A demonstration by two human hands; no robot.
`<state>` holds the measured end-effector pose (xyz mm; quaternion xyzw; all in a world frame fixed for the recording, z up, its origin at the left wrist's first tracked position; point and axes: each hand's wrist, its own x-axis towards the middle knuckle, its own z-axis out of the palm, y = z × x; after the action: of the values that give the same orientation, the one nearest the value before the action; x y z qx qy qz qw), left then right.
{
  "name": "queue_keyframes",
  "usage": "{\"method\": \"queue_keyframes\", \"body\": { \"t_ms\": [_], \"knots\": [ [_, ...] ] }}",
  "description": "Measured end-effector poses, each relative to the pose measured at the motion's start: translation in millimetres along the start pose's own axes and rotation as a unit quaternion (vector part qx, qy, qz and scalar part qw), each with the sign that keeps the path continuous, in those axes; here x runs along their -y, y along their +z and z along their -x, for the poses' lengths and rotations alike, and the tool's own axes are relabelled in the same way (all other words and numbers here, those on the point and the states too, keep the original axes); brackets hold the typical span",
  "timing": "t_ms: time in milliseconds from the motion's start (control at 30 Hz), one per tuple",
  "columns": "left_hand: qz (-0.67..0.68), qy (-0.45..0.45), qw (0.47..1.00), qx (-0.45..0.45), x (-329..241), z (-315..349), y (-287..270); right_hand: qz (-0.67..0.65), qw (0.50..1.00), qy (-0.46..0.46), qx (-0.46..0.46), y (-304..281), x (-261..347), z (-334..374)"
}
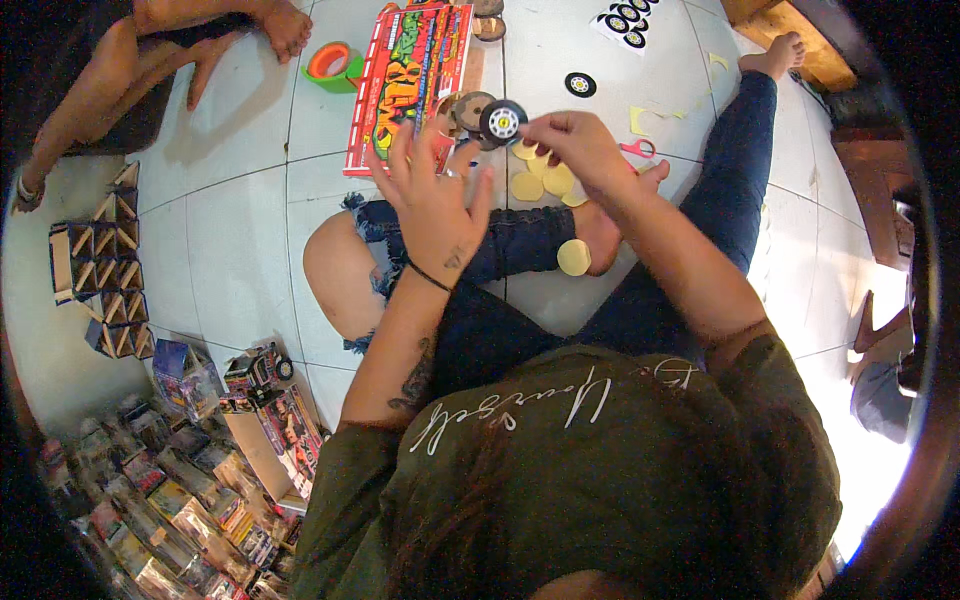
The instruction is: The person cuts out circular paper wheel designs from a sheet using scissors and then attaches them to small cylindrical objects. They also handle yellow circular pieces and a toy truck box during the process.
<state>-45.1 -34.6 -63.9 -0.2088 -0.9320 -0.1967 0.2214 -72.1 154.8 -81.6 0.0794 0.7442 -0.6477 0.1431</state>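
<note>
My right hand pinches a round wheel sticker, black with a pale hub, at its right edge. Just behind the sticker are brown discs, partly covered by it. My left hand is raised to their left, fingers spread and thumb apart; whether a fingertip touches the discs I cannot tell. Beneath my hands lies a red printed board with colourful lettering. Several pale yellow paper discs are scattered by my foot, and another yellow disc rests against my leg.
Pink-handled scissors and yellow paper scraps lie at right. Farther off are a loose wheel sticker and a sticker sheet. A green-and-orange tape roll stands left of the board. Another person's hand rests upper left. Packaged goods crowd the lower left.
</note>
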Motion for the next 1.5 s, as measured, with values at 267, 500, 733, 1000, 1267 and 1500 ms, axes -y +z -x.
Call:
{"method": "queue_keyframes", "body": {
  "t_ms": [267, 500, 733, 1000, 1267, 1500],
  "knots": [
    [-0.066, -0.055, 0.996, 0.033, 38, -15, 11, 0.164, 0.986, 0.001, 0.018, 1, 0, -72],
    [-0.056, -0.030, 0.996, 0.065, 31, -7, 19, 0.307, 0.951, -0.035, 0.028, 8, 8, -86],
    [-0.046, -0.025, 0.996, 0.077, 31, -4, 24, 0.387, 0.920, -0.051, 0.024, 10, 14, -85],
    [-0.060, -0.016, 0.994, 0.089, 31, -4, 28, 0.389, 0.921, -0.032, 0.022, 11, 15, -85],
    [-0.078, -0.003, 0.992, 0.098, 31, -4, 30, 0.393, 0.917, -0.061, 0.028, 11, 19, -84],
    [-0.103, 0.060, 0.985, 0.124, 23, -6, 32, 0.411, 0.909, -0.067, 0.017, 10, 21, -87]
  ]
}}
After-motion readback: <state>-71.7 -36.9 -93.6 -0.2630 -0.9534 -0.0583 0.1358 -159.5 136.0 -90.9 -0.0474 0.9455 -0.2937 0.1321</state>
